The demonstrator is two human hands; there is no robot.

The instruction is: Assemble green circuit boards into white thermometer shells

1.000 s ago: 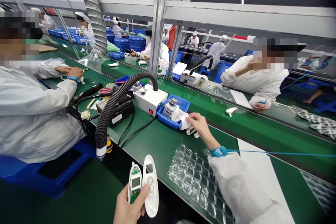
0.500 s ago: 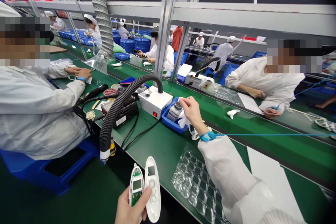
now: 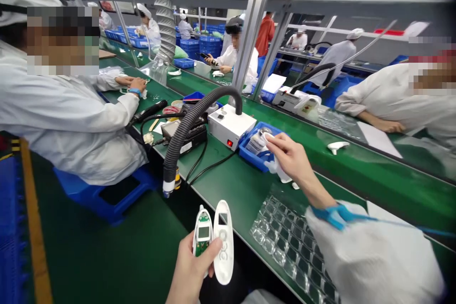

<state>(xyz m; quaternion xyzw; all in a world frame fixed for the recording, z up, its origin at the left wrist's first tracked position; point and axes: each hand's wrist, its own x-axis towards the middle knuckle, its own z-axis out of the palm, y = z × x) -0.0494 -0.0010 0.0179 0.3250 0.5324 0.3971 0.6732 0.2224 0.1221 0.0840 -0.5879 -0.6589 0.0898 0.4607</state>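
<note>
My left hand [image 3: 195,259] is closed around two parts of a white handheld device. One is a housing half [image 3: 203,235] with a small screen and green circuit board. Beside it, under my thumb, is a long oval cover [image 3: 224,266] with a window and several round button shapes. Over the blue tray [image 3: 254,159], my right hand [image 3: 294,156] pinches a white cloth [image 3: 281,171], part of which hangs at the tray's edge. A bottle [image 3: 257,141] stands in that tray, just left of my fingertips. A blue band circles my right wrist.
A white box [image 3: 231,126] with a lit red switch and a ribbed black hose [image 3: 178,137] stand left of the tray. A clear blister tray [image 3: 292,247] lies along the bench edge. A co-worker [image 3: 71,104] sits at left; another person's arm [image 3: 377,109] rests across the green belt.
The view has swung to the right side lower, so the scene sits differently. My right hand has drawn back slightly from the bottle, still pinching the cloth. My left hand keeps its hold.
</note>
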